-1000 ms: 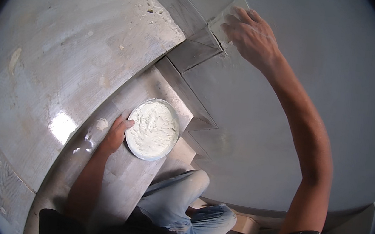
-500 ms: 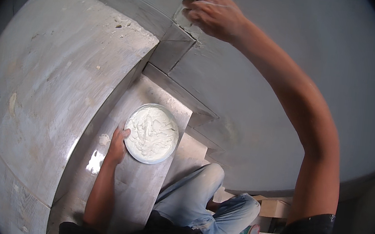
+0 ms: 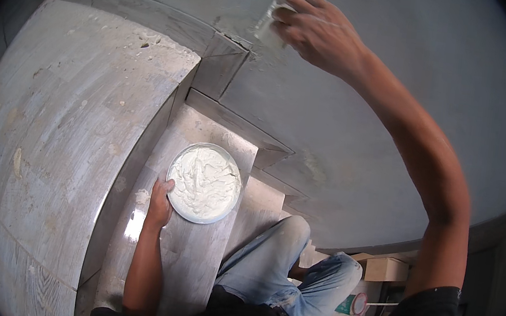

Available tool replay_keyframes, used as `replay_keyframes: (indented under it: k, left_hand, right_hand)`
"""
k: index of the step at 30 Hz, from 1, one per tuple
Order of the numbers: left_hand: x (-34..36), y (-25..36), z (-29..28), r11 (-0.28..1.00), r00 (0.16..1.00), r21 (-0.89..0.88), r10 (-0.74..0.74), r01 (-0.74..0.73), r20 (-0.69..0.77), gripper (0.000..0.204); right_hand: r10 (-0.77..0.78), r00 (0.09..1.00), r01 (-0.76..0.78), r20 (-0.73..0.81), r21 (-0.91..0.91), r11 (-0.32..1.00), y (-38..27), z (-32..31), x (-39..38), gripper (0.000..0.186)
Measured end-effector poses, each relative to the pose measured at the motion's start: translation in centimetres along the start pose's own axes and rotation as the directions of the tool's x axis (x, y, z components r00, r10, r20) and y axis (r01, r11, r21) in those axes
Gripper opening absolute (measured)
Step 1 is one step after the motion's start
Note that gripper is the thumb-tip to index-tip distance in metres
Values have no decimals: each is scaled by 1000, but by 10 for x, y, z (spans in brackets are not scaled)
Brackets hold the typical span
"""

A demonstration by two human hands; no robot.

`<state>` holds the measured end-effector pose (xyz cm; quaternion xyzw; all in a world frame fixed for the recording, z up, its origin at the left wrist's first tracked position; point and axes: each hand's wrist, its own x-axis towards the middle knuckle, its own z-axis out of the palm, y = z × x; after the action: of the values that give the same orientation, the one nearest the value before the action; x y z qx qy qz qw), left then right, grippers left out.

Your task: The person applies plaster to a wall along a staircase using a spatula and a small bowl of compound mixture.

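My left hand (image 3: 161, 202) grips the rim of a round, shallow bowl (image 3: 199, 220), thumb over the edge and fingers beneath it. White paste (image 3: 205, 181) with ridges and swirls fills the bowl. Up at the grey wall (image 3: 352, 163), my right hand (image 3: 317, 31) is closed around a flat, pale putty knife (image 3: 273, 18). Whitish smears mark its blade, which lies close to the wall just above the corner of the tiled skirting (image 3: 223, 61). Fresh paste streaks the wall beside that corner.
Wood-look tiled stairs descend from the broad upper step (image 3: 69, 131) to the lower step (image 3: 182, 262), dusty and spotted. Debris lies near the skirting. My jeans-clad legs (image 3: 273, 254) are folded at lower centre. A cardboard box (image 3: 386, 270) and a green tub (image 3: 353, 303) stand at lower right.
My right hand has moved right along the wall with the putty knife, away from the skirting corner. The bowl stays in my left hand. The whole view has shifted slightly.
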<state>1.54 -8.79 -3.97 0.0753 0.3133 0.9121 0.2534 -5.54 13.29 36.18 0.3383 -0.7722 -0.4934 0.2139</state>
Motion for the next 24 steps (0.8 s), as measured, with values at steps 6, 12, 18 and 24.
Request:
replay_keyframes:
  k: [6, 12, 18, 24]
  left_hand:
    - [2, 0, 3, 1000, 1000, -11, -9, 9, 13, 52]
    - [-2, 1, -3, 999, 999, -29, -45, 45, -18, 51]
    - [3, -5, -10, 1000, 1000, 13, -14, 15, -14, 48]
    - [3, -2, -4, 1000, 1000, -13, -21, 22, 3, 51]
  right_hand:
    - [-17, 1000, 17, -4, -47, 999, -8, 10, 32, 14]
    - [-50, 992, 60, 116, -86, 995, -20, 11, -18, 12]
    - [103, 993, -104, -65, -19, 994, -15, -8, -22, 14]
    - [36, 979, -43, 199, 29, 999, -16, -8, 56, 19]
